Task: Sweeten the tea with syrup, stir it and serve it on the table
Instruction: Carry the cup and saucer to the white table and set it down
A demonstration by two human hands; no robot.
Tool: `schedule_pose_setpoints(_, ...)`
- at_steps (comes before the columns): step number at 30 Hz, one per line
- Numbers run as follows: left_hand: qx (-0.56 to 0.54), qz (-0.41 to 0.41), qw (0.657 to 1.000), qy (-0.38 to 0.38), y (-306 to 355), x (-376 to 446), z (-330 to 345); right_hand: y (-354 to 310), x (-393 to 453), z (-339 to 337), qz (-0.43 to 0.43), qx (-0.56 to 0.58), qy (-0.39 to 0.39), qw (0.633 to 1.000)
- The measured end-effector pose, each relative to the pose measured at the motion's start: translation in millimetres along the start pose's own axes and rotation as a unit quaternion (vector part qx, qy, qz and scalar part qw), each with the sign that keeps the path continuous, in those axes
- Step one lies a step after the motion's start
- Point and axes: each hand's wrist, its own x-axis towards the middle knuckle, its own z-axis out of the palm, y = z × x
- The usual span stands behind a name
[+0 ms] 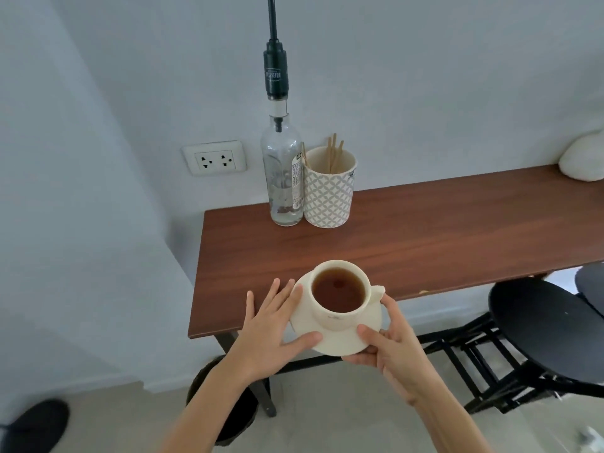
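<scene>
While the cup is carried in over the near edge: both hands are seen reaching forward from the bottom of the view, forearms bare.
Left hand (274, 331): spread flat and wide, fingers fanned out against the left rim of the saucer (336, 341), thumb laid on its near edge; nothing is gripped, the saucer is only steadied.
Right hand (390, 346): closed on the saucer's right side, thumb pressed on top of the rim, fingers curled beneath, index tip near the cup's handle.
Cup (340, 297): cream-coloured, upright on the saucer, filled with dark brown tea (338, 291); the handle is turned to the right.
Where it is: cup and saucer are held at the front edge of the table (441, 230), partly over the wood, partly out past it; whether the saucer touches the surface cannot be told.
Syrup bottle (281, 178): clear glass, tall black pump on top, stood at the back of the table by the wall, little liquid seen inside.
Patterned cup (328, 194): touching or just beside the bottle on its right, wooden stir sticks (333, 155) stood in it.
Open wood: a bare stretch is left between the saucer and those two.
Around: wall socket (214, 158) to the left, white rounded object (583, 158) at far right, black stool (542, 325) under the right end.
</scene>
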Motion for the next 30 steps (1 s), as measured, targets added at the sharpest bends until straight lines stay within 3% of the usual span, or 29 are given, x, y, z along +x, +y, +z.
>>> schedule_pose_setpoints(5,-0.089,-0.036,0.993,0.066,22.4,-32.1,17.4,-9.0,-8.6,-16.7,0.008,-0.017,-0.058,0.998)
schedule_pose_setpoints(10,-0.241,-0.083,0.956,0.146,51.5,-73.9,42.2,-26.4,-18.0,-31.4,0.015,-0.073,-0.138,0.988)
schedule_pose_setpoints(14,-0.384,-0.116,0.893,0.203,77.7,-119.0,56.4,-31.0,-37.4,-28.5,0.029,-0.109,-0.199,0.974)
schedule_pose_setpoints(22,-0.500,-0.177,0.780,0.333,114.3,-243.2,79.8,-14.3,-102.2,15.7,0.057,-0.143,-0.342,0.927)
schedule_pose_setpoints(30,-0.517,-0.253,0.676,0.461,148.9,-407.9,125.0,45.2,-215.7,75.3,0.107,-0.167,-0.480,0.855)
